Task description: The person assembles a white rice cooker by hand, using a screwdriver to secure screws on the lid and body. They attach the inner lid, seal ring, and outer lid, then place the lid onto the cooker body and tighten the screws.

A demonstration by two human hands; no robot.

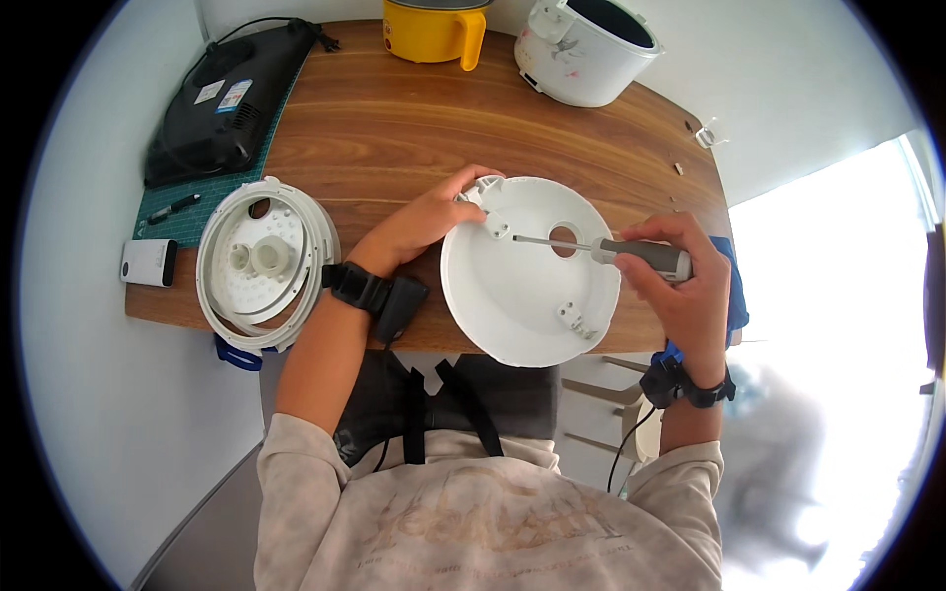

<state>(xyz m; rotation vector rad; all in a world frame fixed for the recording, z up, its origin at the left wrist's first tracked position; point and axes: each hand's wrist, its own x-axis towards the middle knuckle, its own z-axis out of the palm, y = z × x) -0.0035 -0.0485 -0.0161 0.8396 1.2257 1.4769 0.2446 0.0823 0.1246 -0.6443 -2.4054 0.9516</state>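
Holding: screwdriver [606, 250], my right fingers [655, 229] wrapped round its handle, tip near the white bracket [498, 226]; white lid [522, 300], at the counter's [384, 118] near edge, rim pinched by my left fingers [467, 177]. Advisable: brace lid, align shaft, press gently.

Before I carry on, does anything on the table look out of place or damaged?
A small clear piece at the right edge of the table and a tiny pale piece near it look stray, lying loose by themselves. No spill or damage is visible.
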